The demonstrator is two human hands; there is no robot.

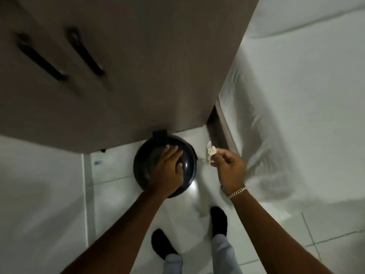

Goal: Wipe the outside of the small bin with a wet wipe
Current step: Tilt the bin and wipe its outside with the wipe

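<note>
A small round black bin [188, 165] with a domed lid stands on the white tiled floor, seen from above, its back hinge against the cabinet. My left hand [167, 171] lies flat on the lid, fingers spread, gripping nothing. To the right of the bin, my right hand [229, 167] pinches a crumpled white wet wipe [211, 154] between thumb and fingertips. The wipe hangs in the air beside the bin, apart from it. The bin's side walls are mostly hidden from this angle.
A brown cabinet [128, 76] with two black handles rises right behind the bin. A white plastic-covered surface [296, 95] stands close on the right. My two feet in black socks [218, 218] stand on the white floor tiles [110, 194] just in front of the bin.
</note>
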